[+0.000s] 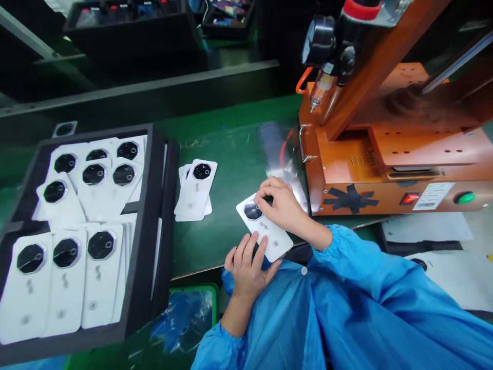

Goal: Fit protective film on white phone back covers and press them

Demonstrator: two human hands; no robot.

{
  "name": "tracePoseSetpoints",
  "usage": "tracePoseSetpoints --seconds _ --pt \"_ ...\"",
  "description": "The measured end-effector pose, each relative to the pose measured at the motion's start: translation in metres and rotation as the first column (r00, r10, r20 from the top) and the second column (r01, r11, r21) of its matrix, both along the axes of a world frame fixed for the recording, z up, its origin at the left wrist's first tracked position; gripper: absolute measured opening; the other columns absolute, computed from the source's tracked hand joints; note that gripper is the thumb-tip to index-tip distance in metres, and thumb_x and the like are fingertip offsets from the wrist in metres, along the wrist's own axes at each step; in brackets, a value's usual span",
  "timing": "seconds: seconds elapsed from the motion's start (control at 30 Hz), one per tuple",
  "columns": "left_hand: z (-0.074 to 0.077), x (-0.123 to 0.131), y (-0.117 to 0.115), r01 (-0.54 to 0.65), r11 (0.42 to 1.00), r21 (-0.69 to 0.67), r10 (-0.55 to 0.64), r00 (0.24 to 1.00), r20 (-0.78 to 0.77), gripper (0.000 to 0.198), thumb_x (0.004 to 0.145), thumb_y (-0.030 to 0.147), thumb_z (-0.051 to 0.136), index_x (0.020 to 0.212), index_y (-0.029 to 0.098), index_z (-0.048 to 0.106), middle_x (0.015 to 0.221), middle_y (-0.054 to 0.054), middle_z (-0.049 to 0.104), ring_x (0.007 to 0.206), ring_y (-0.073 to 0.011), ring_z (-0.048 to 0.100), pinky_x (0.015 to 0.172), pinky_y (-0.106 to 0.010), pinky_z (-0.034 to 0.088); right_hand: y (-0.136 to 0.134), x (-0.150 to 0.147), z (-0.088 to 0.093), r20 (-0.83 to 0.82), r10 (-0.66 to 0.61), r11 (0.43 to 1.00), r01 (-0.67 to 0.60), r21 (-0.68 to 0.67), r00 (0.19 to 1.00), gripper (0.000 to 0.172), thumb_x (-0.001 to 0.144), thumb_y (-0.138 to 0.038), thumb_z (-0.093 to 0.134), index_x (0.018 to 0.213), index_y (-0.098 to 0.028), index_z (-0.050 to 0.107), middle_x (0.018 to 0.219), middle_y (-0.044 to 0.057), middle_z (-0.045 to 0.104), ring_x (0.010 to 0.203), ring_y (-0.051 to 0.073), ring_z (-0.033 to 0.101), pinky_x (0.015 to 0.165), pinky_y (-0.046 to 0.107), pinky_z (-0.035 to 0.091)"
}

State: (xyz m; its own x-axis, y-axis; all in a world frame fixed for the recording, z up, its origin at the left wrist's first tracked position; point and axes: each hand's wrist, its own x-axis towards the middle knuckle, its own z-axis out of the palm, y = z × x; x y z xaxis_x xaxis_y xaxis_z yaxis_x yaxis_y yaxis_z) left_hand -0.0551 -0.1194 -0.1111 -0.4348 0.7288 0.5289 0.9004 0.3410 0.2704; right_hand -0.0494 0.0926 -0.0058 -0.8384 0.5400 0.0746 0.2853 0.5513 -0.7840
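Observation:
A white phone back cover (271,240) with a black octagonal camera window (253,210) lies tilted at the bench's front edge. My left hand (248,264) holds its lower left side, fingertips on the face and thumb by the bottom edge. Over the upper right of the cover, my right hand (283,205) is closed in a pinch at the camera window; whatever sits between its fingertips is too small to make out. Left of my hands, a small loose stack of similar phone back covers (194,192) rests on the green bench (223,226).
At the left, a black foam tray (142,288) holds several white covers in two groups. An orange machine (393,200) with a pressure gauge (318,41) stands close on the right. Below the bench is a green-rimmed bin (213,298) with plastic film; black boxes stand at the back.

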Motion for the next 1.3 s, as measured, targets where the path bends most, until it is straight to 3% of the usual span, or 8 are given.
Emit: tracePoseSetpoints --seconds 0.13,0.5,1.1,1.2,1.3 --pt "0.000 -0.001 -0.001 -0.001 1.000 0.000 0.001 1.000 -0.002 0.070 0.085 0.071 0.060 0.141 0.029 0.059 0.136 -0.012 0.067 0.126 -0.0310 0.060 0.105 -0.044 0.031 -0.005 0.000 -0.001 0.059 0.032 0.999 -0.034 0.023 0.998 0.014 0.092 -0.021 0.061 0.080 -0.019 0.069 0.104 0.004 0.063 0.104 0.020 0.055 0.090 0.038 0.031" --pt "0.002 0.000 0.006 -0.026 0.997 0.075 0.031 0.997 -0.066 0.058 0.096 0.064 0.049 0.133 0.023 0.065 0.129 -0.013 0.070 0.122 -0.0273 0.061 0.108 -0.043 0.028 -0.008 -0.002 -0.015 0.053 0.008 0.972 -0.020 0.235 0.999 0.019 0.094 -0.022 0.060 0.077 -0.019 0.069 0.098 0.004 0.063 0.095 0.020 0.053 0.081 0.037 0.028" --pt "0.003 -0.002 0.004 0.000 0.999 0.051 0.005 0.995 -0.095 0.059 0.094 0.062 0.053 0.136 0.022 0.063 0.129 -0.014 0.070 0.122 -0.0290 0.061 0.104 -0.043 0.031 -0.006 -0.002 -0.020 0.079 0.009 0.961 -0.030 0.274 0.997 0.017 0.095 -0.023 0.061 0.081 -0.019 0.070 0.101 0.004 0.063 0.095 0.020 0.052 0.084 0.037 0.031" --pt "0.002 -0.002 0.004 -0.001 0.999 0.055 0.006 0.995 -0.097 0.058 0.094 0.061 0.054 0.137 0.023 0.062 0.129 -0.014 0.070 0.122 -0.0289 0.061 0.104 -0.043 0.030 -0.007 0.002 -0.018 0.062 0.015 0.935 -0.036 0.353 0.998 0.016 0.096 -0.025 0.062 0.084 -0.020 0.072 0.100 0.005 0.064 0.096 0.021 0.052 0.082 0.038 0.031" --pt "0.001 -0.002 0.004 -0.004 0.999 0.054 0.009 0.996 -0.090 0.058 0.094 0.061 0.055 0.137 0.023 0.063 0.130 -0.014 0.070 0.123 -0.0289 0.060 0.105 -0.043 0.031 -0.006 0.012 -0.013 0.039 0.008 0.878 -0.025 0.478 0.999 0.017 0.098 -0.026 0.058 0.101 -0.021 0.074 0.106 0.007 0.065 0.097 0.023 0.052 0.080 0.039 0.031"
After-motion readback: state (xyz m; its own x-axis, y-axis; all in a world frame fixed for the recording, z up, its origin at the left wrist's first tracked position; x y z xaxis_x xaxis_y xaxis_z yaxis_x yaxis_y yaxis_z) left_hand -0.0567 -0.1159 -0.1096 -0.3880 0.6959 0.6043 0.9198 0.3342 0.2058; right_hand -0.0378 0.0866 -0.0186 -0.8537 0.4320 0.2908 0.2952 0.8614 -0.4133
